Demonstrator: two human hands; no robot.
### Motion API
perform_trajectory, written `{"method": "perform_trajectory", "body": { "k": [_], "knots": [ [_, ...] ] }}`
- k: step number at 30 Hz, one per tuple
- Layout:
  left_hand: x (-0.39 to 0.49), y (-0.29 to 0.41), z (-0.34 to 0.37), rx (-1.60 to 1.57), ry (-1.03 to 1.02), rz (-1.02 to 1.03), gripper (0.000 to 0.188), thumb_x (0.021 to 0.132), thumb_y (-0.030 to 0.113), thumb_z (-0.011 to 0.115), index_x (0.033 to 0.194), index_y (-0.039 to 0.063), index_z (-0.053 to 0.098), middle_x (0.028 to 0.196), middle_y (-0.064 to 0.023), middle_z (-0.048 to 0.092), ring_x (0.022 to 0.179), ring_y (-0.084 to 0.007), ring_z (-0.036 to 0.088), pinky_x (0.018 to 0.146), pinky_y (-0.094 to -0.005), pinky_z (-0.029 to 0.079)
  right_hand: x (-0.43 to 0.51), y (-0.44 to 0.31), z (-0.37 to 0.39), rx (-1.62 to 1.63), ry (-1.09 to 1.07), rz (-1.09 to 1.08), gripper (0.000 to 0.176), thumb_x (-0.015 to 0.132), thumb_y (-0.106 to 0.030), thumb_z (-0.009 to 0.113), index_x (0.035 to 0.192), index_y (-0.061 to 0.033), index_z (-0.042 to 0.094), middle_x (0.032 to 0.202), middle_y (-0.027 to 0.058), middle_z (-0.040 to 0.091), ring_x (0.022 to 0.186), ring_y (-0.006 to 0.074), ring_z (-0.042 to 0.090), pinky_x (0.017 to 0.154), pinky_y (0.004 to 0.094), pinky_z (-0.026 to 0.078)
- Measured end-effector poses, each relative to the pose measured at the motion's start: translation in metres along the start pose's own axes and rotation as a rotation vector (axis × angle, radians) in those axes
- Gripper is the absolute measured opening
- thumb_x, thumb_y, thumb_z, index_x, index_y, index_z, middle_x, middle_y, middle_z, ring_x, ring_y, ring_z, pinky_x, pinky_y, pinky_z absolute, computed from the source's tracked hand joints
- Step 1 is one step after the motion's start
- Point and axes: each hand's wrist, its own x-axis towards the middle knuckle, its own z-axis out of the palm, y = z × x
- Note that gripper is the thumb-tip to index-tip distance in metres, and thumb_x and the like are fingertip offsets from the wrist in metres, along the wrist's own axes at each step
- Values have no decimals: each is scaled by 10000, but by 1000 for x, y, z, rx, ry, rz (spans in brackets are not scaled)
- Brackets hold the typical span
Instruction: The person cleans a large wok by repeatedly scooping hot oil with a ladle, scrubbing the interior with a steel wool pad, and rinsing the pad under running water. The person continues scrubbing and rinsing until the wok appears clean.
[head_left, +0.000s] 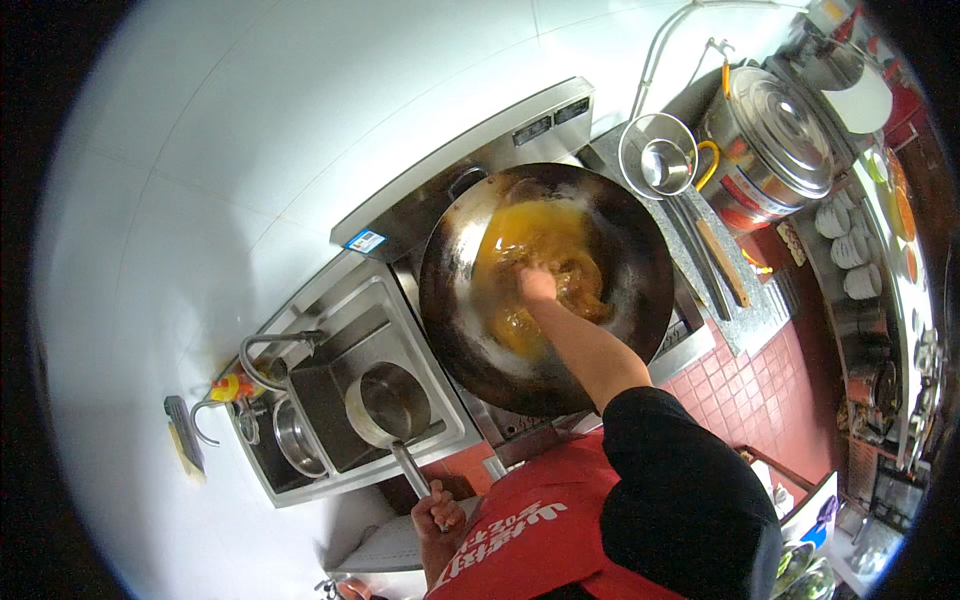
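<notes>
A large dark steel wok (637, 225) sits on the stove before me, with yellow-brown liquid (544, 221) in its bowl. My right hand (538, 285) reaches low into the wok, at the swirling liquid. Blur and splashing hide its fingertips, and whether it grips something cannot be told. My left hand (439, 508) is closed around the tubular handle of a deep metal scoop (360, 409). The scoop's round bowl is held over the stainless steel sink (450, 446), left of the wok.
A curved faucet (262, 341) rises behind the sink, and a metal bowl (289, 442) sits in its left part. Right of the wok, a wire-rimmed strainer (637, 154) with a wooden handle lies on a stone ledge (754, 330). A big lidded stockpot (750, 165) stands beyond.
</notes>
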Motion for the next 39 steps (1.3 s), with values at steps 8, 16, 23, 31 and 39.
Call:
{"method": "perform_trajectory", "body": {
  "k": [8, 16, 23, 31, 39],
  "knots": [
    [14, 5, 11, -66, -17, -36, 119, 866, 62, 472, 899, 39, 584, 557, -1, 489, 427, -109, 453, 467, -300, 422, -67, 80, -29, -244, -183, -2, 355, 975, -199, 442, 1312, -180, 550, 1467, 142, 374, 1369, 333, 340, 1044, 423, 414],
    [-9, -2, 8, 41, 119, 46, 169, 838, 97, 489, 966, 38, 583, 530, 25, 445, 376, -82, 393, 370, -264, 342, 50, 50, -74, 88, 418, 18, 262, 893, -71, 522, 1154, -80, 547, 1171, 162, 511, 1137, 349, 504, 891, 427, 493],
    [-27, -4, 4, -44, 139, 34, 98, 852, 83, 500, 930, 37, 538, 553, 10, 476, 421, -98, 440, 421, -277, 381, 53, -101, -40, 571, 489, -157, 248, 846, -82, 541, 1088, -82, 594, 1099, 180, 573, 1053, 369, 542, 848, 473, 497],
    [-13, 10, 1, -12, 25, 33, 50, 844, 78, 489, 875, 40, 498, 564, 4, 469, 391, -91, 405, 423, -284, 368, -47, -101, 18, 375, 144, -423, 214, 852, -129, 499, 1022, -90, 622, 1005, 222, 630, 924, 398, 630, 777, 481, 522],
    [-24, 1, -3, -33, 110, 29, 146, 851, 73, 492, 980, 38, 553, 576, 18, 468, 429, -101, 445, 423, -298, 388, 62, -82, -56, 239, 635, 86, 139, 886, -120, 501, 960, -77, 611, 948, 162, 644, 895, 323, 637, 685, 443, 540]
  ]
}}
